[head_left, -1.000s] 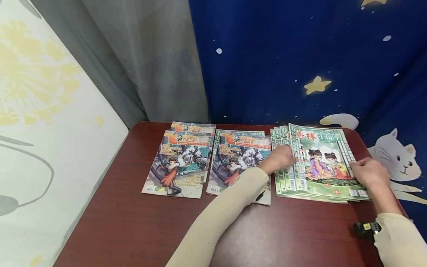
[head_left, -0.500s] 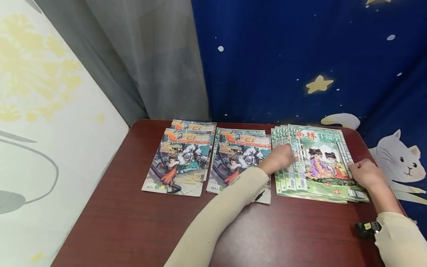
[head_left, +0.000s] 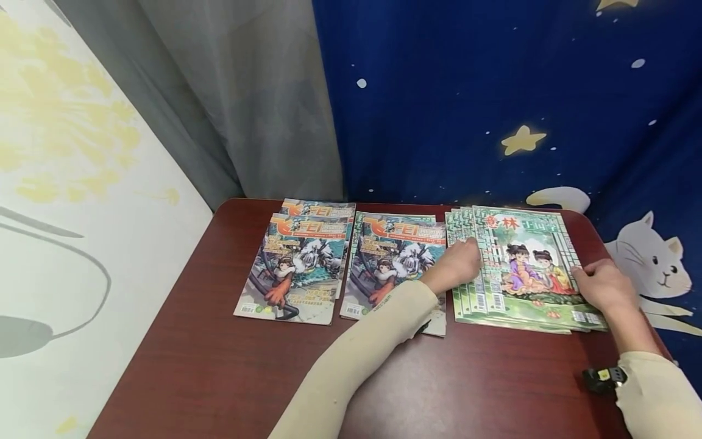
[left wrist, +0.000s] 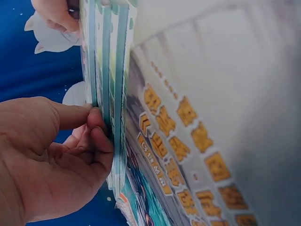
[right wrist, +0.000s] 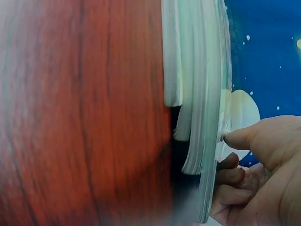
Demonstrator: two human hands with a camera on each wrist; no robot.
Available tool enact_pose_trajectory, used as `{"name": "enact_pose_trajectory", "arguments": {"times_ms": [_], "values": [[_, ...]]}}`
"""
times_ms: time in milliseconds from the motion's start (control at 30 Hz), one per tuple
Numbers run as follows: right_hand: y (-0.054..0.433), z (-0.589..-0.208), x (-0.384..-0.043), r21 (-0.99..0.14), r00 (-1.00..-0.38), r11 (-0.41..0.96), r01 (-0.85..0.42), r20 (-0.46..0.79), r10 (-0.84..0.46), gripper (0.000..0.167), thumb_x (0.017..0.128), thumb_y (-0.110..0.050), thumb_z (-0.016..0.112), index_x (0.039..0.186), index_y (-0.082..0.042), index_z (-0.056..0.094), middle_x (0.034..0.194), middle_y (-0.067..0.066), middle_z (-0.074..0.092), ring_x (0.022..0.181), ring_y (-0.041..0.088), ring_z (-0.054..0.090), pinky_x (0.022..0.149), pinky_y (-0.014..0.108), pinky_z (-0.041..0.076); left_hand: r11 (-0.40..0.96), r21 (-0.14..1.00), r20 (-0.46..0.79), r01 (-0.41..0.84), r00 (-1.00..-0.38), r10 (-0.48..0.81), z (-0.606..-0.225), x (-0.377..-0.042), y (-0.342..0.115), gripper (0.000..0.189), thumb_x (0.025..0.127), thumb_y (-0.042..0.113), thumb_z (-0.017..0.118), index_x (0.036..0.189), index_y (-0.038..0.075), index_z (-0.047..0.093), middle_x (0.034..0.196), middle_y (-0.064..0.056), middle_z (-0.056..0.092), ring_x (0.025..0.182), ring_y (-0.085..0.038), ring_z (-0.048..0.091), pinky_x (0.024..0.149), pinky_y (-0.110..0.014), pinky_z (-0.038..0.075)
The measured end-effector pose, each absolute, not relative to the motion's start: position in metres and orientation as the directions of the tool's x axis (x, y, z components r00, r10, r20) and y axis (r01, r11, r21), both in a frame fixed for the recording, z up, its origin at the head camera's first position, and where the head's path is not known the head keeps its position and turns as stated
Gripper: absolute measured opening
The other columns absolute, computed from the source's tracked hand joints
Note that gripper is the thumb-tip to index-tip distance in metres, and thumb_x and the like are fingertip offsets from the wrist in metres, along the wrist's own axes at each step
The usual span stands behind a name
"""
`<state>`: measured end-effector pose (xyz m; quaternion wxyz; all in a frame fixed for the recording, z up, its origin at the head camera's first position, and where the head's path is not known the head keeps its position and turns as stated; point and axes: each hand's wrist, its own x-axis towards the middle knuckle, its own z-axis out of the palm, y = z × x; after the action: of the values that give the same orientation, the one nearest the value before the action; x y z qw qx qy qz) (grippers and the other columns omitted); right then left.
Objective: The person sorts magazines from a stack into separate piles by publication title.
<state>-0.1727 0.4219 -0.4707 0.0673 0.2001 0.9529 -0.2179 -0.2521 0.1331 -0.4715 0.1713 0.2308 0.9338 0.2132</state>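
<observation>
A green magazine [head_left: 521, 244] with two cartoon children on its cover lies on top of a fanned stack of similar magazines at the right of the table. My left hand [head_left: 459, 265] pinches its left spine edge; the left wrist view has thumb and index finger meeting at the topmost of several stepped spines [left wrist: 118, 94]. On the opposite side my right hand [head_left: 607, 286] grips the right edge. In the right wrist view the thumb [right wrist: 240, 138] presses on the cover while the other fingers curl by the staggered page edges [right wrist: 202, 117].
Left of the green stack, under my left forearm, lies a comic magazine [head_left: 378, 268] with a green one peeking out behind it. Farther left, two more comic magazines [head_left: 296, 274] overlap. A blue curtain [head_left: 428, 110] hangs behind the red-brown table [head_left: 230, 366].
The top green magazine has shifted very slightly left and toward me over the stack. My left hand has edged a little left with it; the right hand keeps its hold.
</observation>
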Motion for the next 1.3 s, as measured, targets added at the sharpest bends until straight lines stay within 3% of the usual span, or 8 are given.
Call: {"name": "enact_pose_trajectory", "arguments": {"times_ms": [133,267,400,533,667,800,1167,1300], "values": [[0.408,-0.466,-0.176,-0.441,-0.905,0.793,0.42,-0.143,0.4,0.07,0.107,-0.042,0.046,0.146,0.015,0.035,0.133,0.046,0.049,0.113,0.064,0.052,0.086,0.068,0.043,0.783,0.497,-0.202,0.373,-0.828,0.523,-0.467,-0.245,0.127,0.033,0.109,0.024,0.057,0.139,0.01,0.051,0.081,0.003,0.062,0.053,-0.01,0.049,0.049,-0.025,0.041],[0.377,-0.463,-0.184,-0.5,-0.929,0.797,0.338,-0.041,0.369,0.068,0.108,-0.044,0.047,0.147,0.01,0.039,0.126,0.04,0.058,0.111,0.06,0.056,0.085,0.065,0.043,0.774,0.53,-0.215,0.346,-0.828,0.517,-0.464,-0.237,0.119,0.046,0.109,0.028,0.06,0.149,0.011,0.045,0.075,0.001,0.061,0.046,-0.01,0.044,0.046,-0.025,0.039],[0.337,-0.461,-0.192,-0.555,-0.97,0.821,0.138,0.093,0.226,0.05,0.109,-0.042,0.051,0.134,0.001,0.057,0.094,0.025,0.069,0.08,0.04,0.066,0.067,0.047,0.046,0.737,0.593,-0.174,0.324,-0.842,0.511,-0.462,-0.235,0.102,0.036,0.11,0.03,0.059,0.139,0.011,0.051,0.073,-0.001,0.063,0.045,-0.01,0.043,0.045,-0.024,0.039],[0.302,-0.461,-0.193,-0.602,-0.987,0.797,-0.054,0.153,0.048,0.032,0.11,-0.039,0.054,0.117,-0.01,0.068,0.069,0.005,0.058,0.053,0.016,0.052,0.055,0.033,0.04,0.696,0.641,-0.119,0.322,-0.855,0.505,-0.46,-0.237,0.076,0.029,0.108,0.035,0.063,0.125,0.012,0.06,0.082,0.001,0.07,0.058,-0.007,0.054,0.057,-0.023,0.045],[0.277,-0.461,-0.192,-0.62,-0.992,0.775,-0.12,0.106,-0.068,0.03,0.11,-0.039,0.055,0.114,-0.012,0.07,0.064,-0.001,0.05,0.05,0.012,0.044,0.051,0.033,0.037,0.66,0.697,-0.106,0.281,-0.87,0.482,-0.46,-0.242,0.046,0.028,0.108,0.037,0.063,0.12,0.012,0.062,0.087,-0.001,0.077,0.067,-0.009,0.066,0.065,-0.025,0.049],[0.26,-0.461,-0.195,-0.627,-0.987,0.769,-0.128,0.005,-0.16,0.032,0.111,-0.04,0.055,0.117,-0.013,0.07,0.062,-0.002,0.048,0.048,0.015,0.043,0.047,0.033,0.036,0.652,0.728,-0.113,0.211,-0.902,0.417,-0.457,-0.249,0.021,0.028,0.108,0.038,0.063,0.119,0.013,0.061,0.082,0.001,0.075,0.062,-0.014,0.067,0.062,-0.028,0.049],[0.215,-0.466,-0.21,-0.573,-0.963,0.815,-0.089,-0.161,-0.218,0.035,0.108,-0.042,0.057,0.103,-0.009,0.064,0.063,-0.002,0.049,0.052,0.018,0.045,0.053,0.035,0.039,0.793,0.587,-0.078,0.162,-0.964,0.255,-0.456,-0.26,-0.03,0.037,0.104,0.042,0.066,0.114,0.007,0.066,0.09,-0.007,0.071,0.073,-0.021,0.066,0.071,-0.033,0.051],[0.205,-0.466,-0.21,-0.544,-0.957,0.835,-0.077,-0.195,-0.215,0.04,0.107,-0.045,0.057,0.103,-0.006,0.062,0.07,0.001,0.054,0.057,0.018,0.047,0.056,0.034,0.04,0.843,0.526,-0.043,0.114,-0.986,0.161,-0.454,-0.271,-0.064,0.037,0.103,0.041,0.067,0.088,0.008,0.06,0.074,-0.003,0.055,0.062,-0.019,0.05,0.061,-0.031,0.041]]}}
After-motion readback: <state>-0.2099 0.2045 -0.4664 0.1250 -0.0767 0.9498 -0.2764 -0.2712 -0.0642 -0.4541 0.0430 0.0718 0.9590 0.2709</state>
